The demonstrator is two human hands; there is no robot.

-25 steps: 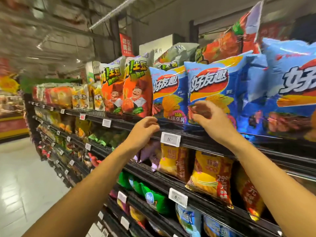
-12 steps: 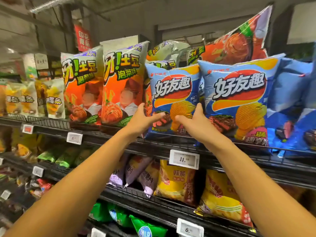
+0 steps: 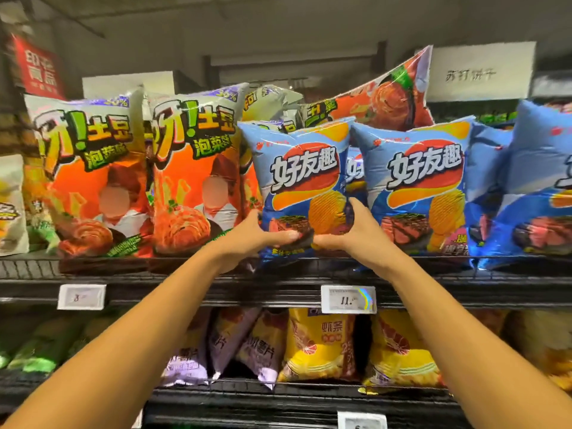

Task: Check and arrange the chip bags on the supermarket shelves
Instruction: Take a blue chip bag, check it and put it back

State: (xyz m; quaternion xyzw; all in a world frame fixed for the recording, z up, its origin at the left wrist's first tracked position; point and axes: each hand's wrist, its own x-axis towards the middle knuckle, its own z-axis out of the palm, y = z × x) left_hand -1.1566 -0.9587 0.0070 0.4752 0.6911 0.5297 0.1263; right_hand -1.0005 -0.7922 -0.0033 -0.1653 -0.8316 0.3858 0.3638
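- Left hand [image 3: 251, 235]: thumb laid across the lower front of the blue chip bag [image 3: 301, 193], fingers wrapped behind its left edge (fingertips hidden), so it grips that lower left corner.
- Right hand [image 3: 353, 230]: thumb on the bag's lower front, fingers curled round its right edge; the two thumbs nearly meet at the bottom middle.
- Blue chip bag stands upright on the top shelf [image 3: 185, 284], front row, centre of view.
- Just right of it, a second blue bag [image 3: 421, 187] of the same print, upright; more blue bags further right.
- Just left, two orange bags [image 3: 198, 181] side by side, upright.
- Behind the blue bags, a red-orange bag [image 3: 393, 97] leans tilted.
- Price tag [image 3: 348, 300] on the shelf edge, below the hands.
- Lower shelf: yellow bags [image 3: 322, 345] and purple bags [image 3: 235, 345] (some tilted).
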